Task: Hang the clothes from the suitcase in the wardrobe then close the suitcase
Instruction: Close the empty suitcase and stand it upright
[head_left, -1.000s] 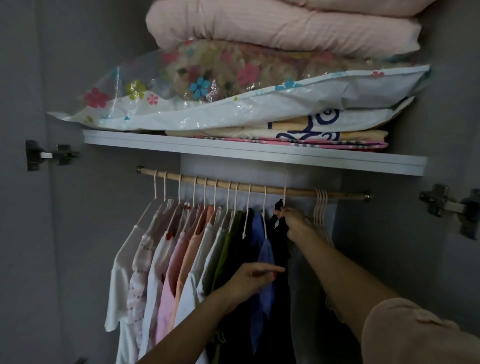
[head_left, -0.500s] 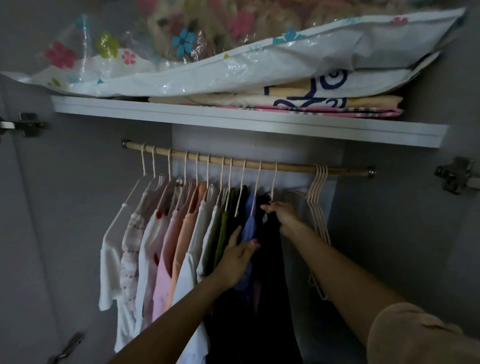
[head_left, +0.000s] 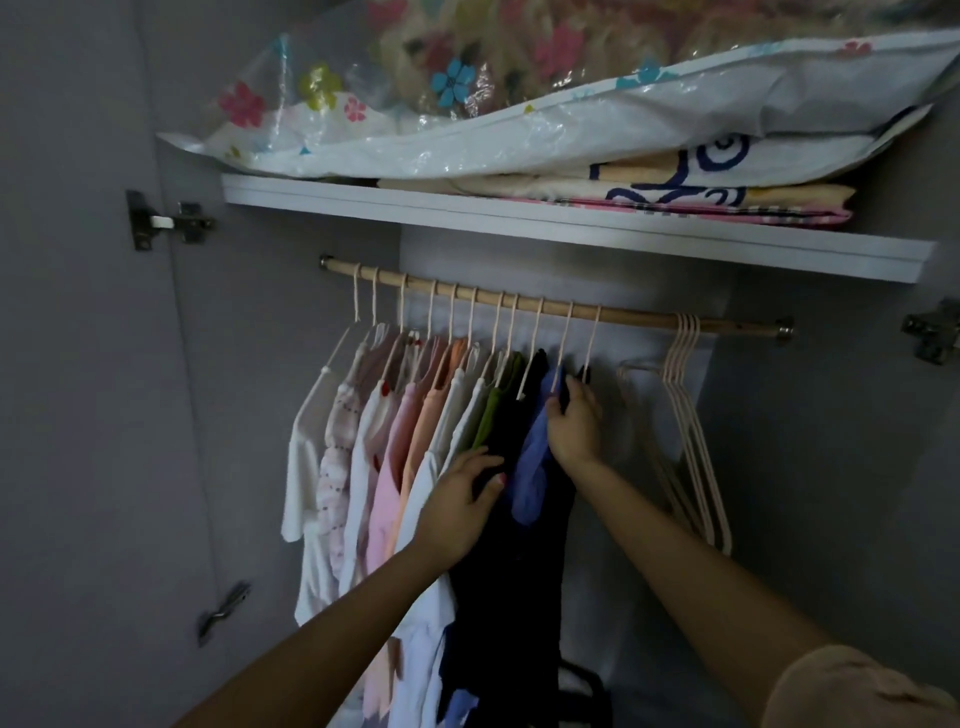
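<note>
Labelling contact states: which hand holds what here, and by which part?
Right hand grips the dark garment at its hanger's neck; left hand only presses it, open.

Both bare forearms reached up and forward from the bottom of the view, converging toward the middle. The left hand (head_left: 464, 492) lay palm-forward with its fingers spread and nearly straight, the fingertips pointing right and pressing flat. The right hand (head_left: 573, 422) sat higher and just to the right of it, back of the hand toward the camera, fingers curled in a grip at the top, the wrist straight. A loose sleeve (head_left: 852, 686) covered the right upper arm.
</note>
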